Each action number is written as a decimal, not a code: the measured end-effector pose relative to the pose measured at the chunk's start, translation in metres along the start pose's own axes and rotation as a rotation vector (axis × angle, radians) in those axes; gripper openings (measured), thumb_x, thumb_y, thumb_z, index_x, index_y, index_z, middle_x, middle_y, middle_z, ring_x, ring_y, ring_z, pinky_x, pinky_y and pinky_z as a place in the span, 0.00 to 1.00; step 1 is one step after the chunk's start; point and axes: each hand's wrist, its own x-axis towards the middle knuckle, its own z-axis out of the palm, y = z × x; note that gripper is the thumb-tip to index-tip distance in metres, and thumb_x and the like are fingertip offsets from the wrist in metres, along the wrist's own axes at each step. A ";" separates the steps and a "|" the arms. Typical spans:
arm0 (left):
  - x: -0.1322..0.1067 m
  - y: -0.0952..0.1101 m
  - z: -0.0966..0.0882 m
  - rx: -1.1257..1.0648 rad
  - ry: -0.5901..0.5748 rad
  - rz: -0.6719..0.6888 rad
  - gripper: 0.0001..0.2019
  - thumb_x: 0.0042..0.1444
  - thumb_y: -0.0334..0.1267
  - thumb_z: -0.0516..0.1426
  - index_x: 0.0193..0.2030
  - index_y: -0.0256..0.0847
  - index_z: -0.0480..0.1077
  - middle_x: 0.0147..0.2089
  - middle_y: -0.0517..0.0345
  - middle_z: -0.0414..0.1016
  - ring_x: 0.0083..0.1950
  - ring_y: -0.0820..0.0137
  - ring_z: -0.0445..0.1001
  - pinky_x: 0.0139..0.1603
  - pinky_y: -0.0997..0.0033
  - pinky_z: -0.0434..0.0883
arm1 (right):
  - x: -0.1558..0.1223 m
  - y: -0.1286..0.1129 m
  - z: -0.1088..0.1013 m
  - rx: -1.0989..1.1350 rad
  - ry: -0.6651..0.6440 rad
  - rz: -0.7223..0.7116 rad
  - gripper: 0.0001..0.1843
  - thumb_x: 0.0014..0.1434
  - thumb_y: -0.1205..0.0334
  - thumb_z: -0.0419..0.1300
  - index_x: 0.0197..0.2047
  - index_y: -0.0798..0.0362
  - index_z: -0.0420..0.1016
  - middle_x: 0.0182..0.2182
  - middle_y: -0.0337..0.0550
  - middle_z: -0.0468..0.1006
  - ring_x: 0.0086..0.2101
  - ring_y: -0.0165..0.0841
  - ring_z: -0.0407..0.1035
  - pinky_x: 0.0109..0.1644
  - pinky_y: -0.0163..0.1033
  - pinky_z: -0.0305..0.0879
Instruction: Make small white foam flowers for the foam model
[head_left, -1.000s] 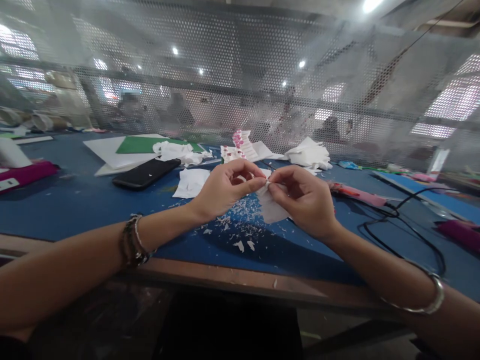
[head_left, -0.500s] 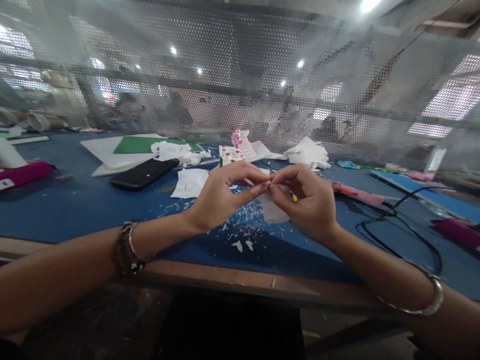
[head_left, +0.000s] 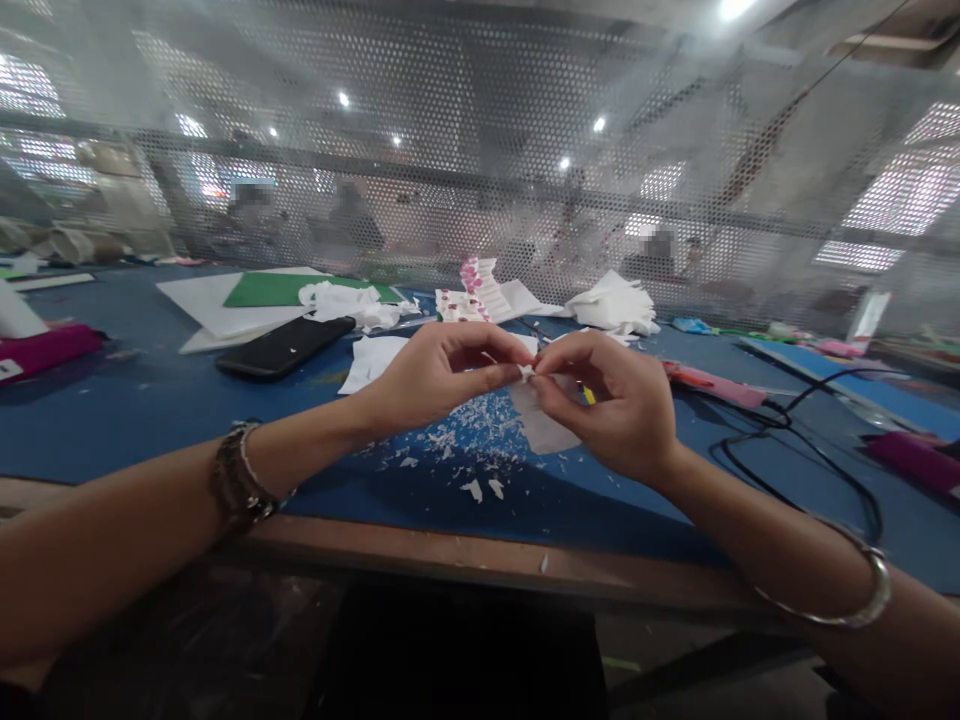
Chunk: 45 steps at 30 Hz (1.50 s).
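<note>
L hand [head_left: 439,375] & R hand [head_left: 615,405] both pinch a tiny white bit [head_left: 526,373] btwn them, fingertips slightly further apart vs prev frame; it's above white scraps [head_left: 474,490] on blue tabletop [head_left: 367,505], blk phone [head_left: 281,350] off L.

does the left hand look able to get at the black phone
Probably yes: the black phone lies nearby, its top mostly uncovered, though the left hand pinches a small white piece.

Ceiling lamp [head_left: 735,8] is glaring at upper right; window [head_left: 892,210] at right is washing out. Small lights [head_left: 343,99] are shining hazily through perforated screen [head_left: 465,125]. Shadow is darkening tabletop [head_left: 172,425] at lower centre; area below [head_left: 457,650] is nearing black. Lens is stretching edges; background is looking soft.
</note>
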 end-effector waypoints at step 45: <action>0.003 -0.006 0.001 0.030 0.097 -0.134 0.04 0.48 0.34 0.56 0.28 0.36 0.67 0.27 0.60 0.70 0.29 0.77 0.67 0.31 0.77 0.66 | 0.003 0.001 0.002 -0.049 -0.076 0.118 0.04 0.50 0.65 0.58 0.33 0.53 0.71 0.29 0.36 0.76 0.27 0.24 0.67 0.30 0.31 0.63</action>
